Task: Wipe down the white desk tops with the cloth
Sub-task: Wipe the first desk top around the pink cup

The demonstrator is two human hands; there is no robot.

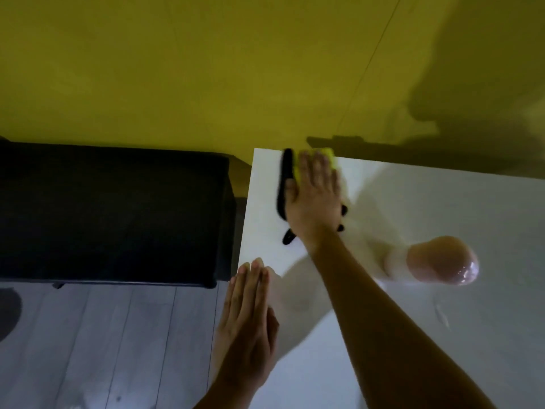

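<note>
A glossy white desk top (413, 305) fills the right half of the view. My right hand (314, 196) lies flat on a black and yellow cloth (284, 178) at the desk's far left corner, pressing it onto the surface. Most of the cloth is hidden under the palm; black edges show on the left and below, yellow at the fingertips. My left hand (249, 317) rests flat and straight-fingered at the desk's left edge, holding nothing.
A black cabinet or bench (112, 214) stands left of the desk with a narrow gap between them. A yellow wall (206, 69) runs behind both. Grey plank floor (112, 343) lies at the lower left. A lamp's reflection (442, 261) shines on the desk.
</note>
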